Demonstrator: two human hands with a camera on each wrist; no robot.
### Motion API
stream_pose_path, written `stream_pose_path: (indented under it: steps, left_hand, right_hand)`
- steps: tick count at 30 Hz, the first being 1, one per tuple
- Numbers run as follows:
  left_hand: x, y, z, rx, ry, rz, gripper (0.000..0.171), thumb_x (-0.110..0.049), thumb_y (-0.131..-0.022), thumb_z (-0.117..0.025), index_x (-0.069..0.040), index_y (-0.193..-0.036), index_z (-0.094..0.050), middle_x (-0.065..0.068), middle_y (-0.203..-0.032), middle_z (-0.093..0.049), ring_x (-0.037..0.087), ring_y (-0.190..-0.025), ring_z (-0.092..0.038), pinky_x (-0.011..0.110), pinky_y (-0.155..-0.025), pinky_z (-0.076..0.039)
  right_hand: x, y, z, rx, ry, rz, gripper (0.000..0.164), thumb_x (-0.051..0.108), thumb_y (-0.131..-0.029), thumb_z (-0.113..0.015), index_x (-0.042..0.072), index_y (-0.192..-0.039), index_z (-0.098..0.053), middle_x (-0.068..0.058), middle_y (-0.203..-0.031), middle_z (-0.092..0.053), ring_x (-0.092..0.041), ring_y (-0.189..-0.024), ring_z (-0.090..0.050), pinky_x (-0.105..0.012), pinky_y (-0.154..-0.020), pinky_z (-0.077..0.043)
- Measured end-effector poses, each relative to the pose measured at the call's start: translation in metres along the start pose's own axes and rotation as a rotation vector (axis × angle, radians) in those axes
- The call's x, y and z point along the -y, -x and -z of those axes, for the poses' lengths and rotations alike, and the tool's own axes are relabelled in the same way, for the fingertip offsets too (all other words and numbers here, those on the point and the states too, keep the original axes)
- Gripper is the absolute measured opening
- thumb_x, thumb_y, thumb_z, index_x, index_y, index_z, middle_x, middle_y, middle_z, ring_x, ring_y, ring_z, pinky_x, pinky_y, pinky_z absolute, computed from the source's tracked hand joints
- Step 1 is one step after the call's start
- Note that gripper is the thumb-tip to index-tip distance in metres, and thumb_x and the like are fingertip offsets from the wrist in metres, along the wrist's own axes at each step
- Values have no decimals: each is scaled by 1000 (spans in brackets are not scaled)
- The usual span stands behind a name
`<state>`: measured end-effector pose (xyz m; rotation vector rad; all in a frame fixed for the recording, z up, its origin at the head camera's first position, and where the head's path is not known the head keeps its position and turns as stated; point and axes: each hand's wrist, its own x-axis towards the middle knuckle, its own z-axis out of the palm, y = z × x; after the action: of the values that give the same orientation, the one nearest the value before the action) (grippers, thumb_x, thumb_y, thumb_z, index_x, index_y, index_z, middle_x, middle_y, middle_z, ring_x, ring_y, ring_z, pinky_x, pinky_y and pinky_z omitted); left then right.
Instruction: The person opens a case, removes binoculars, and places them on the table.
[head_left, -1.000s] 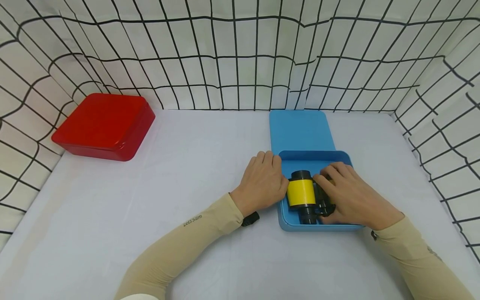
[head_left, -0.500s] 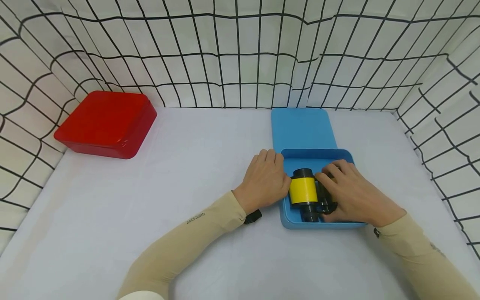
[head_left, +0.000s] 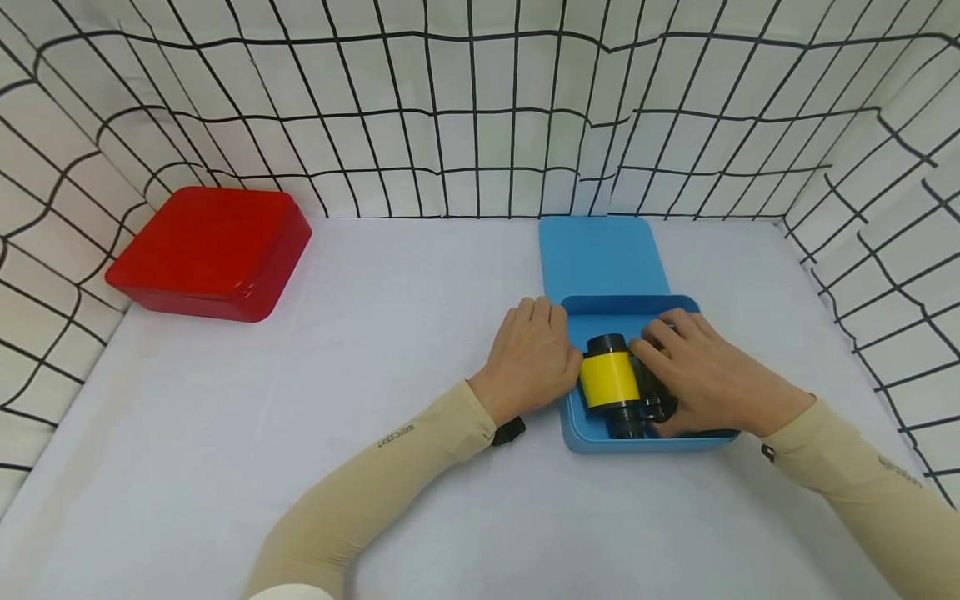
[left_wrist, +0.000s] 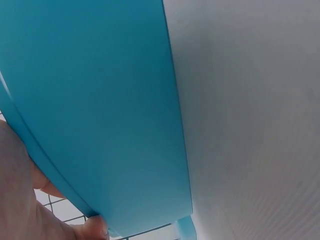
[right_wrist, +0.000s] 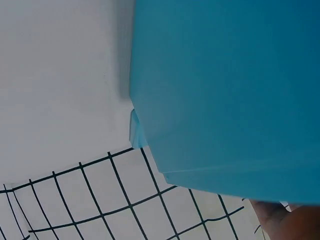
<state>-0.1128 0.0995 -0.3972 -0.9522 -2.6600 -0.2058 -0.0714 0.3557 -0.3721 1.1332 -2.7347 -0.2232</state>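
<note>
In the head view, yellow and black binoculars (head_left: 611, 380) lie inside an open blue box (head_left: 637, 447), slightly aslant. My right hand (head_left: 701, 375) reaches into the box and grips their right barrel, most of which it covers. My left hand (head_left: 528, 357) holds the box's left rim. Seen from the left wrist, the thumb and fingers of the left hand (left_wrist: 30, 205) pinch the upper edge of the blue box wall (left_wrist: 110, 115). The right wrist view has the box's other side wall (right_wrist: 225, 90), with a bit of the right hand (right_wrist: 290, 220) above its rim.
The box's blue lid (head_left: 603, 257) lies folded back behind it. A closed red box (head_left: 213, 250) sits at the back left of the white table (head_left: 360, 308). Black wire grid panels (head_left: 465, 112) backed in white enclose the back and both sides.
My right hand has turned the binoculars slightly inside the box, so they now lie more aslant. My left hand keeps its hold on the rim.
</note>
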Motion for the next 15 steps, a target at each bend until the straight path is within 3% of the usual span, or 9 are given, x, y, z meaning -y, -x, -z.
stream_pose_path:
  steps: [15]
  left_hand:
    - [1, 2, 0, -15, -1, 3, 21, -24, -98, -50, -9, -83, -51, 3, -74, -37, 19, -67, -36, 26, -60, -15]
  right_hand:
    - [1, -5, 11, 15, 38, 26, 103, 73, -48, -90, 9, -122, -56, -12, -111, -61, -35, -111, -53, -51, -96, -53]
